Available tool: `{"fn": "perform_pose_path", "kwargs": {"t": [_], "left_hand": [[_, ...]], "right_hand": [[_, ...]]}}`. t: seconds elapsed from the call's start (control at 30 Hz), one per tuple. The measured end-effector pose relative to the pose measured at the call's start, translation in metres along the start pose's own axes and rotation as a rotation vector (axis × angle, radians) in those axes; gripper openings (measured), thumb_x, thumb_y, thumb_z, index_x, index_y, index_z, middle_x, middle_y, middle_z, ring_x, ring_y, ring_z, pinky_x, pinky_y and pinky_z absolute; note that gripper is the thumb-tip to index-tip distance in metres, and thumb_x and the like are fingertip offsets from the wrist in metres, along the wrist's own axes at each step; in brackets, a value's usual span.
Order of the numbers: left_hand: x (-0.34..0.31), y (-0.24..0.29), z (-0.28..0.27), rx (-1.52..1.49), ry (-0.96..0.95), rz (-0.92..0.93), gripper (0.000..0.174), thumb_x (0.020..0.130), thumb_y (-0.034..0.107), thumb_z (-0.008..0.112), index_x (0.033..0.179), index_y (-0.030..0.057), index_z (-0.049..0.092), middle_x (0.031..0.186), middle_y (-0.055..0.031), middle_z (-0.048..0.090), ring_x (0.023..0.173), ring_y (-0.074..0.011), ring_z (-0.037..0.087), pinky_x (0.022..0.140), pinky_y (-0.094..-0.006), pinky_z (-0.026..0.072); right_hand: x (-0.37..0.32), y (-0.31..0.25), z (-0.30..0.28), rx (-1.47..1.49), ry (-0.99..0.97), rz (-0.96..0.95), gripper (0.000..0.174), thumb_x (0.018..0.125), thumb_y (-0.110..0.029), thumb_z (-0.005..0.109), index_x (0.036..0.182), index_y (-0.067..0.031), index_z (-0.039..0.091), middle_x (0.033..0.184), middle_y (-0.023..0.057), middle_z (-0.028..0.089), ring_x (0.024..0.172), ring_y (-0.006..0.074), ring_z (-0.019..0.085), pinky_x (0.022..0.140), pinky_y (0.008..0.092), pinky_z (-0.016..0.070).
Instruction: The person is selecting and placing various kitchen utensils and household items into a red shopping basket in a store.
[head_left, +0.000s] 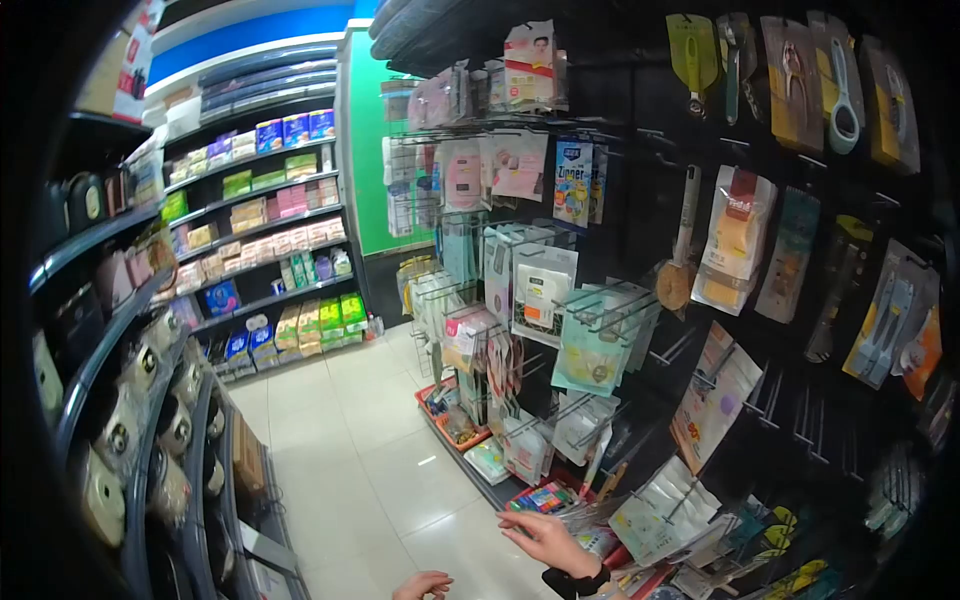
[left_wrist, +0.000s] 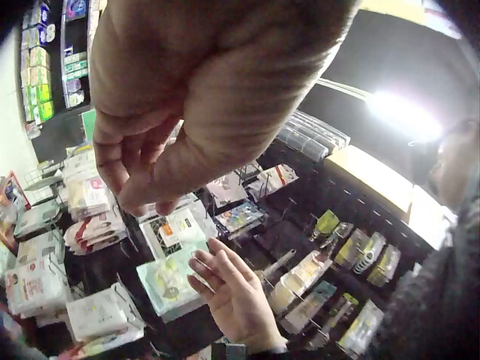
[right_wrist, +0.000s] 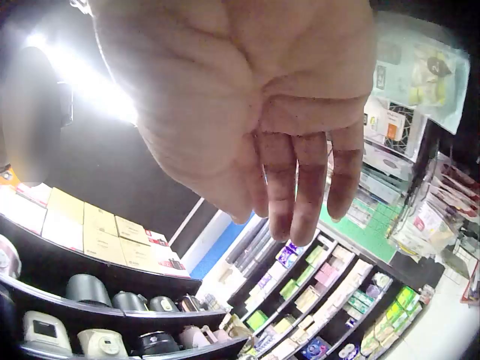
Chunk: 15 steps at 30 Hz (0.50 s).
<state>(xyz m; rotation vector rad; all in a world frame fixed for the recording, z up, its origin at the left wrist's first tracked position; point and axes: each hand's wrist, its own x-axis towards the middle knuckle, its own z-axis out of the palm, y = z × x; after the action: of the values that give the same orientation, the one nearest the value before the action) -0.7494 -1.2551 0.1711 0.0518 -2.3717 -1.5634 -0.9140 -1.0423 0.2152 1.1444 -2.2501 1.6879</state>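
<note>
My right hand (head_left: 548,543) is raised over the aisle at the bottom of the head view, fingers extended, a dark band at its wrist. Beside it are the hanging packets (head_left: 665,515) of the lower rack. Lower and to the left, my left hand (head_left: 425,587) shows only in part, its fingers loosely bent. Close up in the left wrist view, the left hand (left_wrist: 202,82) has nothing in its fingers. The right wrist view shows the right hand's bare palm (right_wrist: 255,97) and relaxed fingers (right_wrist: 281,195). Neither hand holds anything.
Kitchen tools, such as a peeler (head_left: 843,95) and a brush (head_left: 678,245), hang on the black pegboard at right. Shelves of appliances (head_left: 150,360) line the left. Paper goods (head_left: 300,325) fill the far shelves. Red baskets (head_left: 460,425) stand low beside the tiled floor (head_left: 350,430).
</note>
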Motion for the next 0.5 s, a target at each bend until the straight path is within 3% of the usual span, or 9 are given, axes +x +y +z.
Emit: {"fn": "perform_pose_path", "kwargs": {"t": [0.17, 0.3, 0.37, 0.5], "left_hand": [[0.083, -0.03, -0.02, 0.083, -0.027, 0.103, 0.034, 0.073, -0.013, 0.051, 0.102, 0.0001, 0.062, 0.105, -0.0112, 0.061, 0.085, -0.018, 0.063, 0.075, -0.0262, 0.0511], [0.122, -0.068, -0.002, -0.071, -0.155, 0.029, 0.032, 0.073, -0.013, 0.052, 0.101, -0.0018, 0.062, 0.101, -0.0111, 0.061, 0.085, -0.0193, 0.062, 0.076, -0.0271, 0.0509], [0.148, -0.081, 0.016, -0.117, -0.306, 0.11, 0.032, 0.074, -0.014, 0.051, 0.101, -0.002, 0.062, 0.101, -0.0111, 0.061, 0.085, -0.0195, 0.062, 0.077, -0.027, 0.0507], [0.197, -0.047, 0.025, -0.305, -0.579, 0.117, 0.031, 0.075, -0.014, 0.05, 0.101, -0.0019, 0.062, 0.099, -0.011, 0.061, 0.084, -0.0193, 0.063, 0.076, -0.0272, 0.0504]], "right_hand": [[0.07, -0.007, -0.03, -0.112, 0.057, -0.041, 0.027, 0.083, -0.006, 0.061, 0.11, -0.0023, 0.061, 0.092, 0.0124, 0.066, 0.082, 0.0238, 0.065, 0.072, 0.0308, 0.0502], [0.086, -0.009, -0.055, -0.137, 0.067, 0.006, 0.027, 0.082, -0.006, 0.062, 0.109, -0.0011, 0.062, 0.088, 0.0109, 0.066, 0.08, 0.0226, 0.064, 0.07, 0.0307, 0.0506], [0.087, -0.023, -0.087, -0.285, 0.163, -0.004, 0.027, 0.082, -0.006, 0.062, 0.108, -0.0001, 0.062, 0.088, 0.0105, 0.066, 0.078, 0.0222, 0.064, 0.069, 0.0302, 0.0503], [0.084, -0.065, -0.115, -0.442, 0.29, 0.049, 0.03, 0.08, -0.004, 0.064, 0.11, -0.0004, 0.061, 0.087, 0.0101, 0.067, 0.078, 0.0203, 0.063, 0.07, 0.0287, 0.0497]]}}
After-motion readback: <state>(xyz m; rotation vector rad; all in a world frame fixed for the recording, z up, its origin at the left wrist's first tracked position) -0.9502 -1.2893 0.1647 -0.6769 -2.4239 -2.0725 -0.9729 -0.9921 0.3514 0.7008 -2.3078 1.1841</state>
